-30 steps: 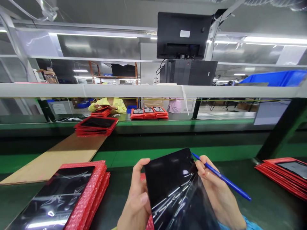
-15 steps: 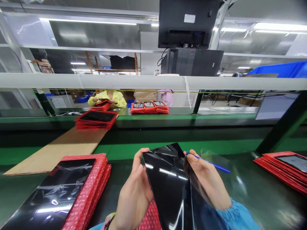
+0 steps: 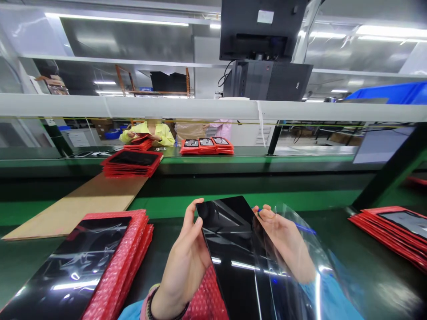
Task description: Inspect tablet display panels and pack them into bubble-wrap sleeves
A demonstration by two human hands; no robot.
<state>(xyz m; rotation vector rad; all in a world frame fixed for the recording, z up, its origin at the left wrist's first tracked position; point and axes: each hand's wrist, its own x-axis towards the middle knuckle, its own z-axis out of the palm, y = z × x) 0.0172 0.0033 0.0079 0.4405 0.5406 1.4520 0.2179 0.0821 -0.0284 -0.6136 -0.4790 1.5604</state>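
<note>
My left hand (image 3: pixel 182 266) grips the left edge of a glossy black tablet (image 3: pixel 233 258), held upright over the dark green belt. My right hand (image 3: pixel 287 242) sits at the tablet's right edge, holding a blue pen (image 3: pixel 305 229) and pinching a clear protective film (image 3: pixel 300 262) that curls away from the screen to the right. A red bubble-wrap sleeve (image 3: pixel 207 302) lies under the tablet by my left wrist.
A stack of red bubble sleeves topped by a black tablet (image 3: pixel 96 258) lies at the left. More red stacks (image 3: pixel 390 226) sit at the right and on the far belt (image 3: pixel 131 162). A brown board (image 3: pixel 83 204) bridges the belts. A person in yellow (image 3: pixel 150 133) works opposite.
The clear film has peeled further off the screen and now billows to the right over my right hand. The view has tilted slightly down; the pen is mostly hidden behind the film.
</note>
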